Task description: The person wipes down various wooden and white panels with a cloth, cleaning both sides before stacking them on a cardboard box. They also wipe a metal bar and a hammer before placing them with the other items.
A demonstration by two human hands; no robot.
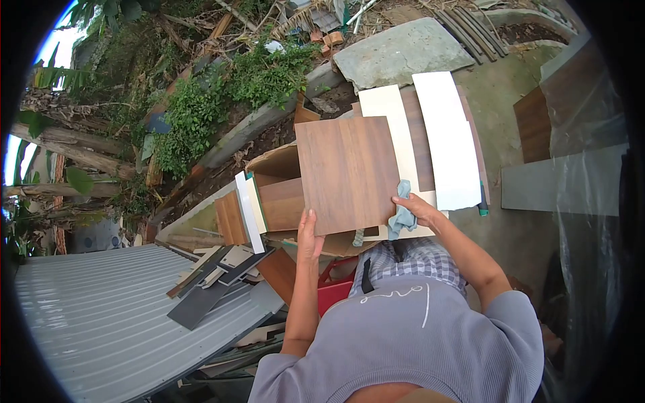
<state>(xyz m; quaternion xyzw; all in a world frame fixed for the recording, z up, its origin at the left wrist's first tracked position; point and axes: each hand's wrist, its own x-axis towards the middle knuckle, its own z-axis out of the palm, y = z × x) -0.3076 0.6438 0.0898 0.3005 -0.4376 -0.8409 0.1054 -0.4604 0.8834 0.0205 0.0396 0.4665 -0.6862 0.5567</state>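
A square brown wood-grain panel (346,171) lies flat in front of me on a pile of boards. My left hand (309,235) grips its near edge, thumb on top. At the panel's near right corner my right hand (418,207) is shut on a crumpled blue-grey cloth (402,213), which touches the panel's edge. Below are my checked trousers and grey shirt.
Two white strips (450,134) and more brown boards lie beyond the panel. Stacked offcuts (236,215) and dark scraps (215,279) sit left, over a corrugated metal sheet (101,322). A red box (336,289) is under the boards. A grey board (564,181) lies right; concrete slab (396,50) and plants lie beyond.
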